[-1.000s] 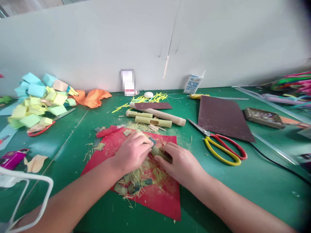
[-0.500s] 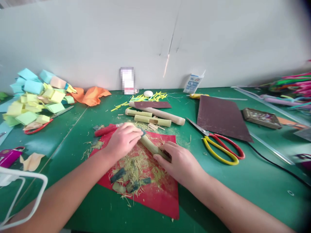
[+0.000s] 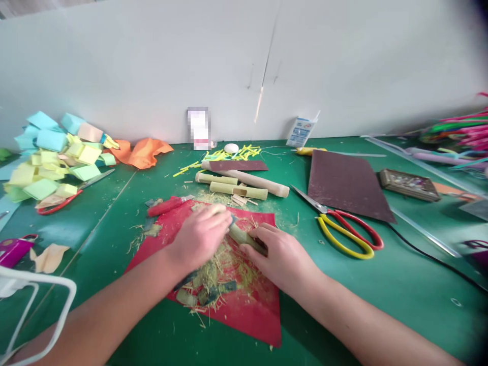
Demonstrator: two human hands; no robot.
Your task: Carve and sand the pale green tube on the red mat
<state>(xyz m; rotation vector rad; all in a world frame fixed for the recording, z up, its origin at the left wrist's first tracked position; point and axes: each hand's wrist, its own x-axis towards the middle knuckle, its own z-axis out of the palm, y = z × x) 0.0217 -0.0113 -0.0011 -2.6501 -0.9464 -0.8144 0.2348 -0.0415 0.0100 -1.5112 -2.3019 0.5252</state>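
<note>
My right hand [image 3: 284, 256] is closed around the near end of a pale bamboo tube [image 3: 241, 236], which slants away over a red sheet [image 3: 259, 317]. My left hand [image 3: 204, 231] is wrapped over the tube's far part, pressing a small dark piece of sandpaper [image 3: 232, 220] against it. Most of the sandpaper and the tube's far end are hidden under those fingers. Straw-like shavings, dust and several dark scraps [image 3: 227, 286] lie on the sheet below. Beyond my left hand is a red-handled tool [image 3: 168, 205] with a metal end.
Behind lie cut bamboo pieces [image 3: 251, 192] and a long pale stick [image 3: 267, 183]. Scissors [image 3: 348, 234] and a dark brown sheet [image 3: 343, 183] are at right. Folded paper shapes [image 3: 49, 157] pile up at left. A white wire frame [image 3: 63, 315] stands near my left arm.
My left hand has slid along the bamboo tube toward my right hand, bringing the sandpaper with it. The red tool's metal end is now uncovered. My right hand stays put.
</note>
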